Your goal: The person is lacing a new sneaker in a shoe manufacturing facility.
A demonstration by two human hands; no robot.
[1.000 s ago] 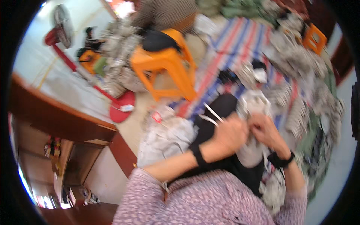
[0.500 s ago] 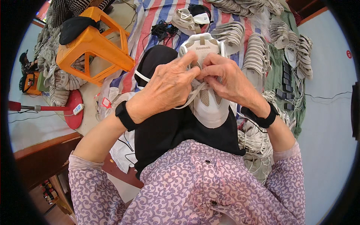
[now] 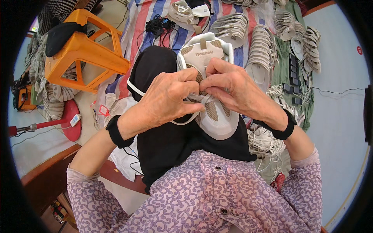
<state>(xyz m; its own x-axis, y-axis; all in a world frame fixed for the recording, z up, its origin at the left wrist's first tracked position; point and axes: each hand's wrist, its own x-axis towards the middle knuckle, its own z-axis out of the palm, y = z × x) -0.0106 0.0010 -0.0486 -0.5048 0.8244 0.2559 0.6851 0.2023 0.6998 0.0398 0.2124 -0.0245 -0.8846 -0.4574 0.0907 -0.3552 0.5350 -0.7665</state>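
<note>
A white and beige shoe upper [image 3: 219, 126] with mesh panels lies over my lap, its toe toward me and its tongue [image 3: 204, 52] pointing away. My right hand [image 3: 237, 87] is closed in a pinch at the lace holes, the white shoelace [image 3: 185, 122] between thumb and fingers. Curled over the shoe's left side, my left hand [image 3: 167, 95] has its thumb and bent fingers on the lace near the middle. A loop of lace hangs out below this hand. The fingertips partly cover the lacing.
An orange plastic stool [image 3: 79, 54] with a black pad stands at the left. Stacks of shoe uppers [image 3: 261, 52] lie on the striped sheet ahead, beside tangled black cords [image 3: 160, 25]. Bundles of white laces [image 3: 266, 141] are at my right, near several black boxes [image 3: 294, 73].
The view has shifted a little. My left thumb has stretched down over the lace, and my hands have drawn slightly apart. The right hand keeps its pinch.
</note>
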